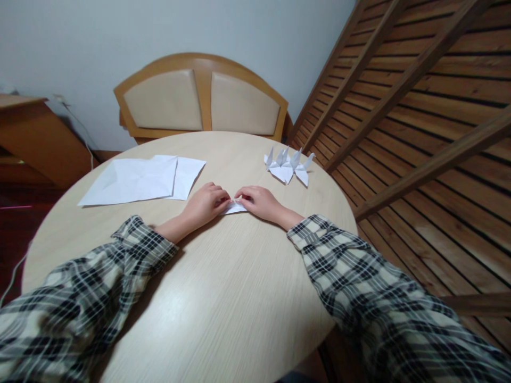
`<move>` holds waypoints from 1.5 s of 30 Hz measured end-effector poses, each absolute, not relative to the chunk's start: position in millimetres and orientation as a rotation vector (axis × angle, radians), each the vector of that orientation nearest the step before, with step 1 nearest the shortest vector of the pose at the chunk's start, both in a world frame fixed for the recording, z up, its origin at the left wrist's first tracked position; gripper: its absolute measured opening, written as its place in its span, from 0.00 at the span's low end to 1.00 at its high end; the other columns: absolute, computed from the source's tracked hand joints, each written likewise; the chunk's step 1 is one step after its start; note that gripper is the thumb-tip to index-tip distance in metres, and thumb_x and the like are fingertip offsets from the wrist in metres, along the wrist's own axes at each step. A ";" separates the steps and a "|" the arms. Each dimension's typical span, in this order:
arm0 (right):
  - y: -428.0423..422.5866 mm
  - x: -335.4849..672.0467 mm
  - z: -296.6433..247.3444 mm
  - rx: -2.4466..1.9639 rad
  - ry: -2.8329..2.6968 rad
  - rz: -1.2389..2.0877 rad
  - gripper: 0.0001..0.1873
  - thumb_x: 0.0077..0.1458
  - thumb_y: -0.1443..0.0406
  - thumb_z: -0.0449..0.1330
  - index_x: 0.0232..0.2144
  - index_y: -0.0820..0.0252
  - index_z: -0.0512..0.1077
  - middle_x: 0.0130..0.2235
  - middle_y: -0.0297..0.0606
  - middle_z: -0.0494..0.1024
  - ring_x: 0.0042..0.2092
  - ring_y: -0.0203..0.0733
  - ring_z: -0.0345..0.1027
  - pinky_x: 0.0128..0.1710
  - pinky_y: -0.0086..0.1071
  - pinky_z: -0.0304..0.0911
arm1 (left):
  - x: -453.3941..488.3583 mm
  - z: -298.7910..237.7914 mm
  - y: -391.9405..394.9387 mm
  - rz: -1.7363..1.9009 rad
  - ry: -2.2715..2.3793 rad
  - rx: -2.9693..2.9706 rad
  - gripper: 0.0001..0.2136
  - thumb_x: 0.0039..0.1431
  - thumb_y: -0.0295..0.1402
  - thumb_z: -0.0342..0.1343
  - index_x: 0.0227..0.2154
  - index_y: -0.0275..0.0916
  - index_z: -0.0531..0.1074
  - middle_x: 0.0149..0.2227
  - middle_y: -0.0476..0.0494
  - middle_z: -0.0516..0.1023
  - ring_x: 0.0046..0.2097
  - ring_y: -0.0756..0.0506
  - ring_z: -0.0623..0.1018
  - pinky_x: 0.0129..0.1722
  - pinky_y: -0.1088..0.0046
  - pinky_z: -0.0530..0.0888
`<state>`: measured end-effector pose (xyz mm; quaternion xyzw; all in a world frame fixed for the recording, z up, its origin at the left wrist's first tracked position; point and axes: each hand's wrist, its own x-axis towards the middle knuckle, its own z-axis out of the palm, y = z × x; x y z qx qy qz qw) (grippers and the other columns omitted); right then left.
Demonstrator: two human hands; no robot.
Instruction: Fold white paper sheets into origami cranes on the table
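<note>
We are noting folded paper [235,209]: white, small.
Left hand [204,205] and right hand [261,203] are pinching it, covering its ends.

beyond the far edge of your round pale desk [223,303] you have an arched wooden board [205,96] with two cream panels [163,100], standing by a pale wall [223,26]. on your right, a slatted brown wooden partition [417,101] rises at a slant. over to your left you see brown wooden furniture [35,141], a thin light cable [91,157] and dark reddish floor [19,223].
</note>
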<state>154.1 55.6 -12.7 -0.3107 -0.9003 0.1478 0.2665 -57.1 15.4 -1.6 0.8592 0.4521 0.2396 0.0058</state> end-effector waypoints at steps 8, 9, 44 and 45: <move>49.3 149.5 -11.5 -1.015 -2.430 0.291 0.10 0.62 0.67 0.55 0.39 0.60 0.77 0.40 0.40 0.74 0.40 0.39 0.67 0.41 0.32 0.58 | -55.3 -6.6 17.5 0.719 1.485 2.630 0.13 0.65 0.35 0.50 0.39 0.37 0.79 0.31 0.40 0.79 0.36 0.42 0.72 0.36 0.64 0.68; 48.8 149.3 -11.2 -1.025 -2.441 0.273 0.11 0.63 0.66 0.55 0.40 0.59 0.78 0.40 0.40 0.74 0.40 0.39 0.67 0.41 0.32 0.58 | -55.1 -6.8 17.2 0.691 1.486 2.661 0.13 0.65 0.35 0.50 0.39 0.37 0.79 0.31 0.39 0.78 0.36 0.41 0.72 0.36 0.64 0.68; 39.3 149.1 -4.3 -0.849 -2.528 -0.060 0.12 0.63 0.62 0.54 0.42 0.61 0.75 0.41 0.43 0.72 0.45 0.47 0.60 0.45 0.39 0.51 | -48.0 -2.3 5.6 0.593 1.589 2.950 0.10 0.63 0.34 0.55 0.39 0.32 0.78 0.35 0.36 0.76 0.39 0.39 0.71 0.38 0.63 0.66; 39.8 149.2 -4.9 -0.839 -2.526 -0.064 0.12 0.63 0.62 0.54 0.42 0.61 0.75 0.41 0.43 0.72 0.45 0.47 0.60 0.45 0.39 0.51 | -48.1 -2.4 5.7 0.598 1.589 2.944 0.10 0.63 0.34 0.55 0.38 0.32 0.78 0.35 0.36 0.75 0.38 0.39 0.71 0.38 0.63 0.66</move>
